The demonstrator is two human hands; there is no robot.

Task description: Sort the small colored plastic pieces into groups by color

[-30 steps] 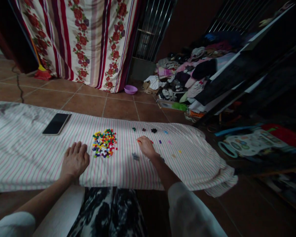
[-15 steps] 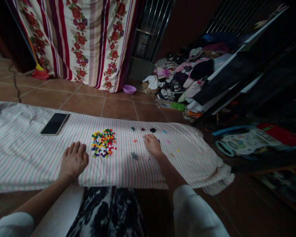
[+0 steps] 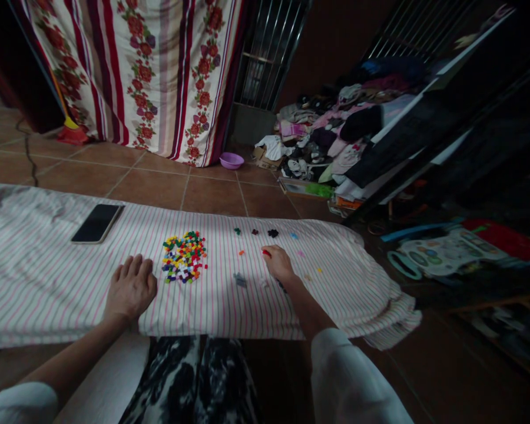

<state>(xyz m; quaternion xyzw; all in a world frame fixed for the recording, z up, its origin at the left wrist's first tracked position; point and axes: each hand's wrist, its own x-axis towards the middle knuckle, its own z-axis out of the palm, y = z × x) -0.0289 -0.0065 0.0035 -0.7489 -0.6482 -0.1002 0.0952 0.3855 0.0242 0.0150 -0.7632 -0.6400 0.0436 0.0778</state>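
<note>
My left hand (image 3: 131,285) lies palm down on the striped cloth (image 3: 115,318), fingers stretched out and holding nothing. Just right of it is a heap of small multicoloured blocks (image 3: 184,257). My right hand (image 3: 278,263) is low over the cloth, its fingers curled together. Small red blocks (image 3: 266,253) show at its fingertips; I cannot tell whether they are gripped or lying beneath. Little single-colour groups surround this hand: green blocks (image 3: 237,231), dark red blocks (image 3: 255,232), black blocks (image 3: 272,233), light blue blocks (image 3: 294,235), an orange block (image 3: 241,252) and grey blocks (image 3: 239,280).
A phone (image 3: 97,224) lies on the cloth at the left. Beyond the cloth, a purple basin (image 3: 232,161) stands on the tiled floor before a floral curtain (image 3: 168,76). Clothes (image 3: 331,126) are piled at the back right. A toy panel (image 3: 450,250) sits at the right.
My right hand has shifted slightly right and toward me, and red blocks now show at its fingertips. Dark blue pieces beside it are now partly under the wrist. The left hand stays put.
</note>
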